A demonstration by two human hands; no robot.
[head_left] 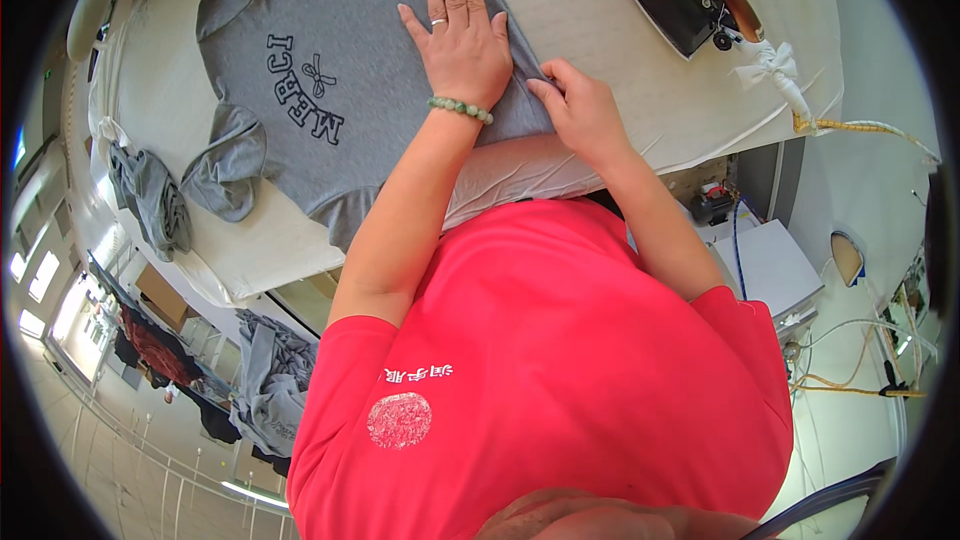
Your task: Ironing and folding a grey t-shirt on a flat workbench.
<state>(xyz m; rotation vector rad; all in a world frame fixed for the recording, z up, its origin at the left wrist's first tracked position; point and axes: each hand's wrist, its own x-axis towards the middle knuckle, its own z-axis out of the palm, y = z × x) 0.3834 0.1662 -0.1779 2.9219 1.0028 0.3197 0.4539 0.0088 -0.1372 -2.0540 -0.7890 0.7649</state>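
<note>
Bright, fairly even light covers the broad white cloth-covered table (570,0), leaving only faint, soft-edged shadows. The heather-grey fabric sweatshirt with dark outlined lettering (370,10) lies on it in crisp focus, free of motion blur. Beyond the table's left side, small rectangular windows (43,275) glare white, their detail washed out, and the distant surroundings turn soft. It is dimmer under the table's near right edge. Fisheye distortion bows the table's outline and strongly curves the thin pale railing (130,430) left of its near side; black vignetting surrounds everything.
</note>
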